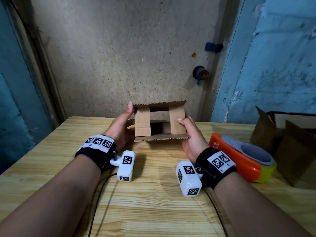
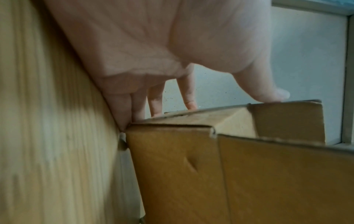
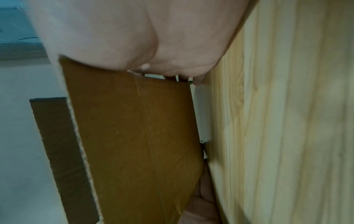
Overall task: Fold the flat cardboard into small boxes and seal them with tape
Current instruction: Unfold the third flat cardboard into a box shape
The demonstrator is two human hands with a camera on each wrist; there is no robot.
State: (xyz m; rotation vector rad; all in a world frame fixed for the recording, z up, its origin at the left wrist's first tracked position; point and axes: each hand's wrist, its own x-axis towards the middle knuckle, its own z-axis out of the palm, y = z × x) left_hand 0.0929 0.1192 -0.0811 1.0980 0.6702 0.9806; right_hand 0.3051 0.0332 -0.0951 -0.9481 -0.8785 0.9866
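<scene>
A small brown cardboard box (image 1: 159,122) is held between both hands just above the wooden table (image 1: 153,202), its open end facing me. Two short side flaps are folded inward; the long top and bottom flaps stick out. My left hand (image 1: 123,124) holds the box's left side, thumb up at the top corner, fingers behind. My right hand (image 1: 189,132) grips the right side, its thumb pressing on the right inner flap. The left wrist view shows the box (image 2: 210,166) under straight fingers (image 2: 156,98). In the right wrist view a flap (image 3: 134,136) fills the frame below the palm.
An orange, grey and yellow tape dispenser (image 1: 242,159) lies on the table right of my right wrist. Brown cardboard pieces (image 1: 287,142) stand at the far right. A grey wall (image 1: 119,57) rises close behind the table. Cables run from both wrist cameras toward me.
</scene>
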